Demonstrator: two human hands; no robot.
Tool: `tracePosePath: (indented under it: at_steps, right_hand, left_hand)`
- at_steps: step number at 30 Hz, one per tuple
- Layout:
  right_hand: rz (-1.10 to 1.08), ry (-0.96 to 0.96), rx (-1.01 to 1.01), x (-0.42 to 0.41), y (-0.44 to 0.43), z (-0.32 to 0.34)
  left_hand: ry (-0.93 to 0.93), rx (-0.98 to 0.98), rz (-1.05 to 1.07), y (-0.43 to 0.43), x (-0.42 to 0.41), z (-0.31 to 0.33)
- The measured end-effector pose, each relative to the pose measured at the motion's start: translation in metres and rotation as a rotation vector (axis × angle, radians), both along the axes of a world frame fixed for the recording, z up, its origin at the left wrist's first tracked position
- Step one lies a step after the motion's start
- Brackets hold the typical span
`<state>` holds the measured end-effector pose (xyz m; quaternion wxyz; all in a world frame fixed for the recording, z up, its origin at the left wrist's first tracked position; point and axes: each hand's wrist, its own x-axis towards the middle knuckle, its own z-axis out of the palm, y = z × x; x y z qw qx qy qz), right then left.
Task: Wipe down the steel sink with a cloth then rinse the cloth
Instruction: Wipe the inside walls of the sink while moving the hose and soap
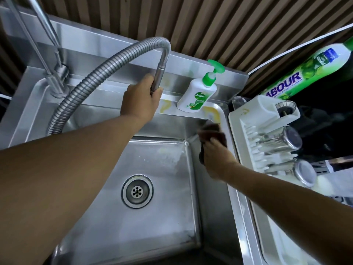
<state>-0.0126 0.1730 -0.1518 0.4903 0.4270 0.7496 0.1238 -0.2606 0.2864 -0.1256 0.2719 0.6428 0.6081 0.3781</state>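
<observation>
Left hand: our left hand (142, 98) reaches across the basin. Its fingers are curled round the straight end of the ribbed, flexible steel hose tap (84, 86), holding it above the back ledge.
Right hand: our right hand (214, 159) grips the crumpled dark brown cloth (212, 131). The fingers are closed on it and press it against the sink's right wall.
Cloth: it sits at the far right corner of the square stainless steel sink (152, 222), just under the rim, with a fold hanging below the hand.
Sink floor: a round perforated steel drain (137, 191) sits in the middle, and a whitish film lies toward the far right corner.
In the way: our left forearm crosses the basin and hides its near left part, and the hose arcs over the back ledge.
Back ledge: a white pump bottle with a green cap and a Dettol label (196, 94) stands upright just right of the left hand, near the cloth's corner. Yellowish marks show on the ledge around it.
Right of sink: a white plastic dish rack (248, 134) sits just beside the rim, with two shiny steel cups (282, 140) lying on their sides in it.
Further back: a green dish-soap bottle (305, 67) shows beyond the rack, a thin plain steel tap (57, 81) stands at the far left, and a brown slatted wall (229, 25) runs behind.
Water: we cannot tell whether any runs from the hose.
</observation>
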Motion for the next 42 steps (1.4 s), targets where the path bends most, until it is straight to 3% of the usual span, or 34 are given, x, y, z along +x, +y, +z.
tracePosePath:
  at_steps: [2,3,7,11,15,19,23,27,31,35,38,42]
  right_hand:
    - [0.121,-0.112,-0.260,0.002,-0.017,0.009]
    - [0.135,-0.128,-0.266,0.004,-0.008,0.013]
    - [-0.008,-0.049,0.016,0.000,0.040,0.024]
    - [0.006,-0.022,-0.235,-0.005,-0.009,0.016]
    - [-0.072,0.074,0.057,-0.009,0.028,0.008]
    - [-0.074,-0.100,-0.102,-0.006,-0.014,-0.018]
    - [-0.102,-0.217,0.123,-0.011,0.010,-0.009]
    - [0.122,-0.305,-0.200,-0.011,-0.006,-0.013]
    - [-0.036,-0.188,-0.001,-0.009,0.035,0.000]
    - [0.028,-0.206,-0.247,-0.005,0.029,-0.006]
    - [-0.029,-0.168,-0.077,-0.004,0.047,0.003]
    - [0.007,-0.334,-0.386,-0.008,0.029,-0.012]
  left_hand:
    - [0.004,0.000,-0.007,0.000,0.000,0.000]
    - [0.008,0.000,-0.009,0.000,-0.001,0.001]
    - [0.006,-0.002,-0.016,-0.001,-0.002,0.002]
    - [-0.002,0.002,-0.035,-0.001,-0.002,0.004]
    - [-0.004,0.011,-0.036,-0.001,-0.003,0.003]
    - [-0.004,0.015,-0.039,0.000,-0.002,0.002]
    - [0.002,0.014,-0.023,0.000,-0.002,0.000]
    - [-0.010,0.006,-0.028,0.000,-0.002,0.000]
    - [0.005,0.011,-0.015,0.001,-0.001,-0.001]
    - [0.005,0.010,-0.017,0.002,-0.001,-0.002]
    - [0.012,0.014,-0.013,0.001,0.000,-0.003]
    - [0.022,0.022,-0.013,0.002,-0.001,-0.003]
